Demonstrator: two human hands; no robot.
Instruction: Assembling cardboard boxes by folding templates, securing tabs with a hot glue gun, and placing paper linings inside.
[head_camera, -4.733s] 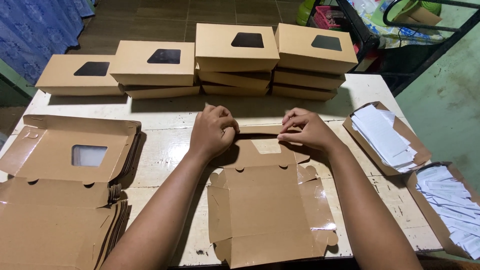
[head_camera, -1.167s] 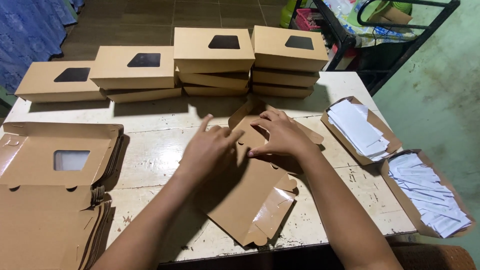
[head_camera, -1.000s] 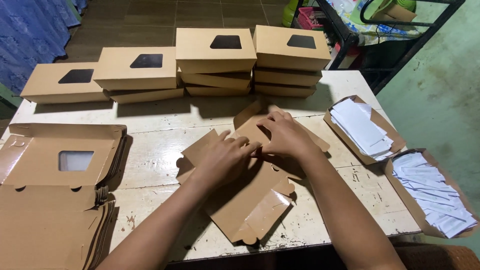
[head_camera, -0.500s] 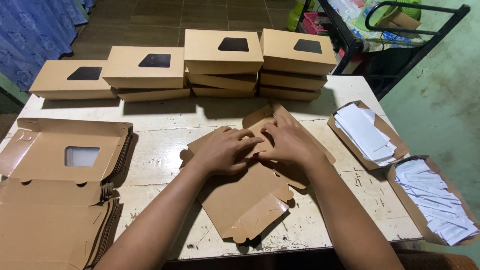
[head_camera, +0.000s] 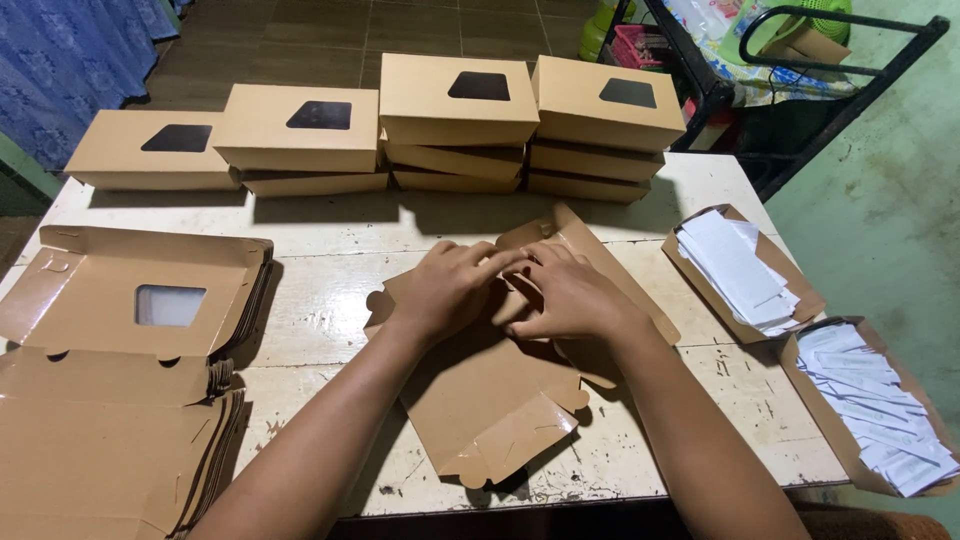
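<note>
Both your hands rest on the unfolded kraft box blank (head_camera: 500, 390) lying mid-table (head_camera: 330, 225), skewed to the edge. Your left hand (head_camera: 450, 290) lies flat with fingers curled over a raised side flap; your right hand (head_camera: 570, 300) presses fingers together on the same fold. Crease firmly along the score line, keeping the base panel flat so the corner tabs seat squarely.

Hands (head_camera: 505, 290) hide box blank (head_camera: 490, 400) middle; flat blank stack (head_camera: 100, 430) cut off at left and bottom edges
</note>
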